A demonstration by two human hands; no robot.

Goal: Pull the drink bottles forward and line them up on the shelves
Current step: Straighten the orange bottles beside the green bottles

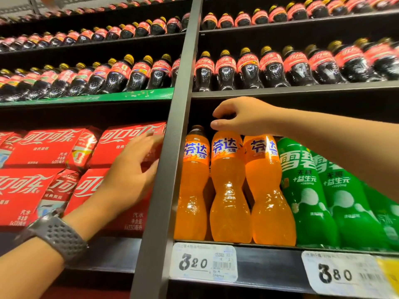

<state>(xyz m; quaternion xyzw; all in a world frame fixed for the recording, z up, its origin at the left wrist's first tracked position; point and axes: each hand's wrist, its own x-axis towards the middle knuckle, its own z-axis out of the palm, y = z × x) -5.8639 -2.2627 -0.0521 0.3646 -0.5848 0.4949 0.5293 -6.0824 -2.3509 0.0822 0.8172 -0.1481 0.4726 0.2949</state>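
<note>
Three orange soda bottles stand at the front of the lower right shelf (pixel 269 258). My right hand (pixel 239 116) reaches in from the right and pinches the black cap of the middle orange bottle (pixel 228 190), thumb and fingers closed on its top. The left orange bottle (pixel 192 190) shows its dark cap. The right orange bottle (pixel 269 190) has its cap hidden behind my hand. Green soda bottles (pixel 306 195) stand right of them. My left hand (pixel 133 171), with a grey watch on the wrist, hovers with its fingers apart in front of the red can packs (pixel 54 147).
A grey upright post (pixel 170 147) splits the left and right bays. Rows of dark cola bottles (pixel 248 70) with yellow caps fill the upper shelves. White price tags (pixel 204 263) hang on the lower shelf edge.
</note>
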